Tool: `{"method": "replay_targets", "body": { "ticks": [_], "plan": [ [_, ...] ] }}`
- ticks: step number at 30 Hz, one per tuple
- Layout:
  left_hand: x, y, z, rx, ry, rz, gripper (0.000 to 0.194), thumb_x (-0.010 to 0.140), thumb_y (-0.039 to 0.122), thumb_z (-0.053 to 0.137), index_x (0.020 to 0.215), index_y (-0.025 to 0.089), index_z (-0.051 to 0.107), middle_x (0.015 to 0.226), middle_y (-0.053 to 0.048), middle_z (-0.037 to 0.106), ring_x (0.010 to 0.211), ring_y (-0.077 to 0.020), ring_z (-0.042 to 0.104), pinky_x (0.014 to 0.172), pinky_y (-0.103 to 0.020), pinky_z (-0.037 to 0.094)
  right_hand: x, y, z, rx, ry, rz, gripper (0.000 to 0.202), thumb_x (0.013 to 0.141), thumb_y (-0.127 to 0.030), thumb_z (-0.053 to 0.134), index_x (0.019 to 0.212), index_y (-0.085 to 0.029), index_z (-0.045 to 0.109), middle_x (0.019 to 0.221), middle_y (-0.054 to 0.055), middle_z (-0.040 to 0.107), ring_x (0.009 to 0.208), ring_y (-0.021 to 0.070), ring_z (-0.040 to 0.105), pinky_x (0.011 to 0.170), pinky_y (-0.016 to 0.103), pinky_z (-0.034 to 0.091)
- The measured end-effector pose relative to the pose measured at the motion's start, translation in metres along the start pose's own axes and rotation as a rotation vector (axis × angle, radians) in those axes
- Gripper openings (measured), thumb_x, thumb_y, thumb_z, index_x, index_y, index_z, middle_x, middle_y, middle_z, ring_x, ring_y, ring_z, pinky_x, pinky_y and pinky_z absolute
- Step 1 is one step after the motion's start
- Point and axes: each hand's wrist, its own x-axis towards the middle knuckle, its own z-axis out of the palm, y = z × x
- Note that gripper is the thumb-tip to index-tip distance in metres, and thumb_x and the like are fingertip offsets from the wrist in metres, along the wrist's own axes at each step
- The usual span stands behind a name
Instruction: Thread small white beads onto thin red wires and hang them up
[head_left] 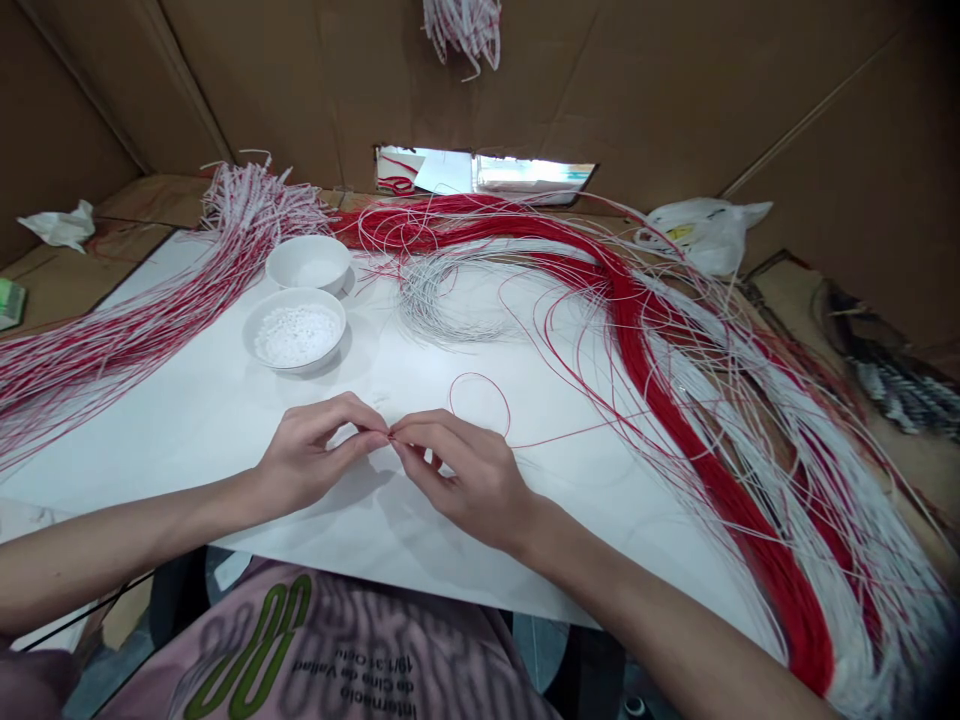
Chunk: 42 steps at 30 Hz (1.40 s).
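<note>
Above the front of the white board, my left hand (311, 450) and my right hand (469, 475) meet fingertip to fingertip. Each one pinches a thin red cord (508, 405), which loops up behind the right hand and trails off to the right. What lies right between the fingertips is too small to make out. Beyond the left hand stands a white bowl (330, 345) of small white pieces, with a second white bowl (283, 258) just behind it, its inside pale.
Red and white cords (637, 330) sweep across the back and right side. A bundle with white-tipped ends (255, 210) lies at left. Short grey-white wires (427, 305) rest mid-board. Cardboard walls (300, 90) enclose the place; a plastic bag (705, 232) sits at back right.
</note>
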Motion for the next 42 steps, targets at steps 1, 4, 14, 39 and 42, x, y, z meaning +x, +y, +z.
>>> {"method": "replay_targets", "body": {
  "ticks": [1, 4, 14, 39, 42],
  "plan": [
    [0.0, 0.0, 0.0, 0.032, 0.008, 0.037, 0.014, 0.084, 0.007, 0.066, 0.092, 0.019, 0.067, 0.082, -0.001, 0.069, 0.074, -0.0126, 0.064, 0.066, -0.025, 0.051, 0.0, 0.0, 0.0, -0.003, -0.004, -0.003, 0.01, 0.092, -0.01, 0.053, 0.094, -0.017, 0.061, 0.092, 0.005, 0.07, 0.079, 0.0109, 0.067, 0.063, 0.021, 0.055],
    [0.0, 0.0, 0.001, 0.106, 0.031, 0.092, 0.018, 0.081, 0.004, 0.068, 0.092, 0.019, 0.066, 0.083, -0.001, 0.069, 0.075, -0.0124, 0.064, 0.067, -0.026, 0.051, -0.001, 0.001, 0.0, -0.021, -0.013, -0.002, 0.01, 0.092, -0.011, 0.054, 0.096, -0.017, 0.062, 0.094, 0.006, 0.07, 0.082, 0.0117, 0.067, 0.065, 0.021, 0.055],
    [0.001, 0.0, 0.0, 0.088, -0.001, 0.16, 0.021, 0.083, 0.008, 0.067, 0.1, 0.019, 0.067, 0.087, -0.003, 0.073, 0.078, -0.0149, 0.068, 0.069, -0.027, 0.055, 0.002, 0.001, -0.001, -0.037, 0.042, -0.016, 0.009, 0.09, -0.008, 0.055, 0.091, -0.015, 0.062, 0.089, 0.006, 0.07, 0.074, 0.0109, 0.066, 0.062, 0.021, 0.054],
    [0.003, 0.002, -0.003, 0.184, -0.014, 0.196, 0.018, 0.084, 0.008, 0.066, 0.098, 0.019, 0.066, 0.084, -0.004, 0.073, 0.077, -0.0154, 0.066, 0.069, -0.028, 0.054, -0.002, 0.008, -0.003, -0.098, -0.018, 0.021, 0.016, 0.095, -0.016, 0.052, 0.095, -0.02, 0.068, 0.086, 0.004, 0.061, 0.068, 0.01, 0.058, 0.061, 0.022, 0.05],
    [0.002, 0.002, -0.002, 0.175, -0.037, 0.217, 0.021, 0.085, 0.007, 0.063, 0.102, 0.019, 0.066, 0.087, -0.005, 0.073, 0.079, -0.0158, 0.067, 0.07, -0.028, 0.055, -0.003, 0.009, -0.001, -0.076, -0.003, 0.013, 0.011, 0.094, -0.019, 0.057, 0.096, -0.019, 0.067, 0.082, 0.004, 0.061, 0.07, 0.0107, 0.059, 0.063, 0.023, 0.05]
  ]
}}
